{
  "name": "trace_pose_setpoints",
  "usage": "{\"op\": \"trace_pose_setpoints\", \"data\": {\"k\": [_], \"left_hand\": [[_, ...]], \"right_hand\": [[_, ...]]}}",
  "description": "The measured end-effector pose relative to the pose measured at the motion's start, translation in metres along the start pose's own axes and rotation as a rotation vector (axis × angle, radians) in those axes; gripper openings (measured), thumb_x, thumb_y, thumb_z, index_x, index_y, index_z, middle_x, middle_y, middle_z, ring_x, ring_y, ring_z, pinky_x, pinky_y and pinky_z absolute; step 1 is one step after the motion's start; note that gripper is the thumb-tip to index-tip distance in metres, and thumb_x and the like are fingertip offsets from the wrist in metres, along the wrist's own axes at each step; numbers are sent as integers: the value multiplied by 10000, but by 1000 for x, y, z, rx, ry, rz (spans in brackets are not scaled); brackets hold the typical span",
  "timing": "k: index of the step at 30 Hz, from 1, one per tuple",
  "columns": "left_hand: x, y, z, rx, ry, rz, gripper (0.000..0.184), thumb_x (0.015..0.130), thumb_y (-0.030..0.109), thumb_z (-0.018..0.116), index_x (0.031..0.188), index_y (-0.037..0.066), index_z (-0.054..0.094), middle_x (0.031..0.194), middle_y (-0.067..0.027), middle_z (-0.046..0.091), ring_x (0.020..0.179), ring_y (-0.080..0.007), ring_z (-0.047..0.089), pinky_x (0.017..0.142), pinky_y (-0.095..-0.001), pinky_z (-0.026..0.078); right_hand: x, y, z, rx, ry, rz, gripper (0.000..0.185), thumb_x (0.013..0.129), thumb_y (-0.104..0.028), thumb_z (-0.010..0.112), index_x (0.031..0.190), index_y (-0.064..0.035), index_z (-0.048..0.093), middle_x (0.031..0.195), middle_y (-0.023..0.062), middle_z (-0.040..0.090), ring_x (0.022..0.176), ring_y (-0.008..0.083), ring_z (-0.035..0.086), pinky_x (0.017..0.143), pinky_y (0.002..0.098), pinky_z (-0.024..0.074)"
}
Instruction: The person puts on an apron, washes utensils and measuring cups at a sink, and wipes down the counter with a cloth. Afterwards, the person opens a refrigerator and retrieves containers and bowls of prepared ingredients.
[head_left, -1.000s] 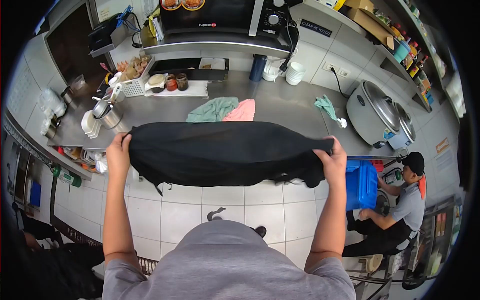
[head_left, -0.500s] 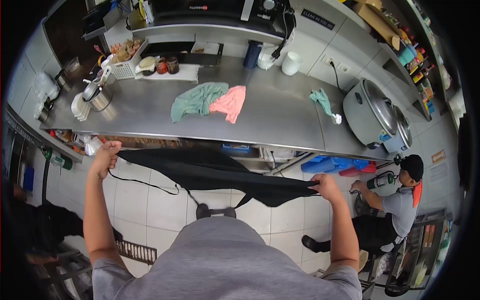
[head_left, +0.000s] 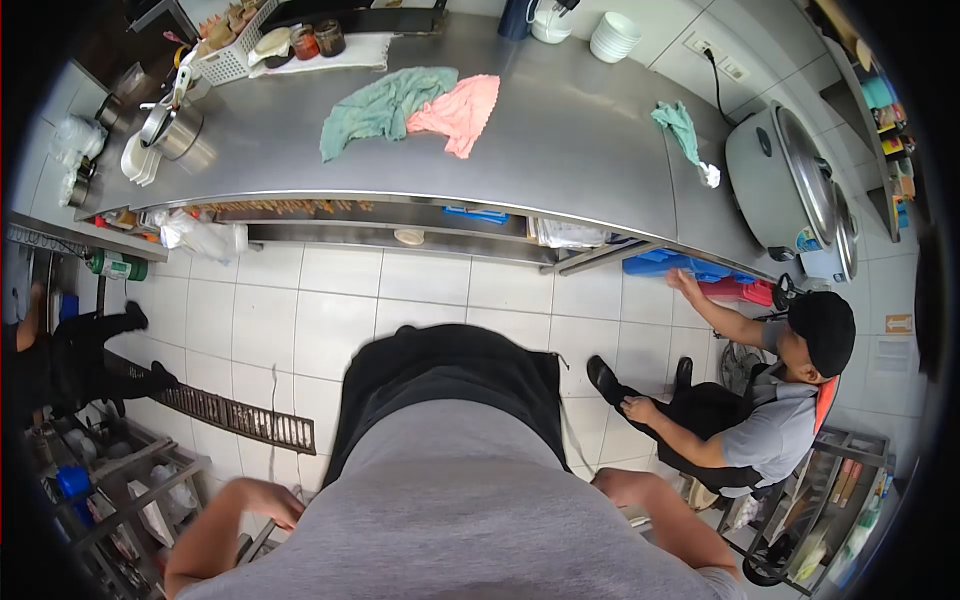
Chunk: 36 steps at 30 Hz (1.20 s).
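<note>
A black apron (head_left: 450, 352) lies against the front of my waist, below my grey shirt, and hangs over my legs. My left hand (head_left: 268, 502) is at my left side, fingers curled in close to my waist at the apron's string end. My right hand (head_left: 622, 488) is at my right side, closed, where a thin apron string (head_left: 572, 425) runs down toward it. The fingertips of both hands are partly hidden beside my body.
A steel counter (head_left: 560, 130) ahead bears a green cloth (head_left: 385, 112), a pink cloth (head_left: 458, 115), a small green cloth (head_left: 680, 130) and a large rice cooker (head_left: 780, 180). A seated co-worker (head_left: 770, 430) is at right; another person (head_left: 75, 350) is at far left. A floor drain (head_left: 235, 415) lies left.
The apron, held out stretched between both hands before, now lies against my waist. Both hands have drawn back to my sides. The seated co-worker's arm now reaches toward the under-counter bins.
</note>
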<state>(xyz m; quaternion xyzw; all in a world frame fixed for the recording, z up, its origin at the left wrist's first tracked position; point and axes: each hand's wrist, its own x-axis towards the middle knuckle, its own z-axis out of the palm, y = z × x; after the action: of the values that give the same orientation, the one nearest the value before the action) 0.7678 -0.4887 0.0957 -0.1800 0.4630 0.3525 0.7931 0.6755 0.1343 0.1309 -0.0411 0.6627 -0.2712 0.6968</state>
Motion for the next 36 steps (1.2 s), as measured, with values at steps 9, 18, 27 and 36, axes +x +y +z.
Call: {"op": "trace_pose_setpoints", "data": {"k": [9, 18, 27, 36], "left_hand": [[35, 42, 49, -56, 148, 103, 372, 848, 263, 682, 1125, 20, 630, 1055, -104, 682, 1014, -157, 623, 821, -261, 472], [30, 60, 31, -42, 187, 83, 366, 853, 255, 672, 1139, 32, 629, 1079, -112, 673, 1024, -169, 619, 826, -277, 476], [28, 67, 18, -53, 194, 77, 360, 857, 248, 661, 1153, 44, 628, 1104, -120, 664, 1033, -180, 616, 832, -294, 480], [25, 67, 15, -58, 206, 70, 357, 862, 240, 650, 1167, 56, 627, 1128, -128, 655, 1043, -191, 612, 837, -310, 483]], "right_hand": [[0, -1, 9, 150, -40, 121, 234, 721, -246, 664, 762, -16, 659, 584, -5, 507, 563, 122, 450, 535, 290, 371], [8, -1, 28, 210, -19, 73, 234, 736, -255, 678, 796, -29, 660, 587, -13, 492, 557, 108, 436, 525, 276, 356], [17, -1, 37, 268, -24, 73, 235, 750, -263, 691, 829, -43, 662, 590, -21, 476, 551, 94, 421, 516, 262, 342], [19, -8, 31, 293, -37, 72, 239, 765, -272, 705, 863, -57, 664, 594, -29, 460, 545, 79, 407, 506, 248, 327]]}}
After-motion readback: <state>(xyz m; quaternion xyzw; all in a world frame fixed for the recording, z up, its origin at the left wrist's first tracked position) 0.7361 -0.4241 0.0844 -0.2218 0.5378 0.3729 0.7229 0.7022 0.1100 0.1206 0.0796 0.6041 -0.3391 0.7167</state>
